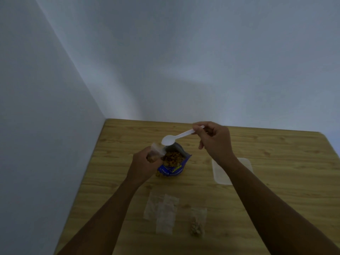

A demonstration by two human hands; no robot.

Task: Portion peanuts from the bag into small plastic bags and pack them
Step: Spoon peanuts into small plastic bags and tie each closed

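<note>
With the left hand (147, 161) gripping the small bag (156, 150) beside the peanut bag (174, 161), the right hand (213, 140), pinching the white spoon (176, 138), should dip in level and tip slowly.

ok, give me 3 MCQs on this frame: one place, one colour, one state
1. Where is the white spoon?
A) above the open peanut bag
B) on the floor
C) in a cup

2. What colour is the peanut bag?
A) red
B) blue
C) green

3. What is the left hand doing?
A) hanging idle
B) gripping a small plastic bag
C) holding the spoon

Answers:
1 A, the right hand holds it with its bowl over the bag's mouth.
2 B, its printed front is blue.
3 B, its fingers curl round a clear bag with some peanuts in it.
</note>
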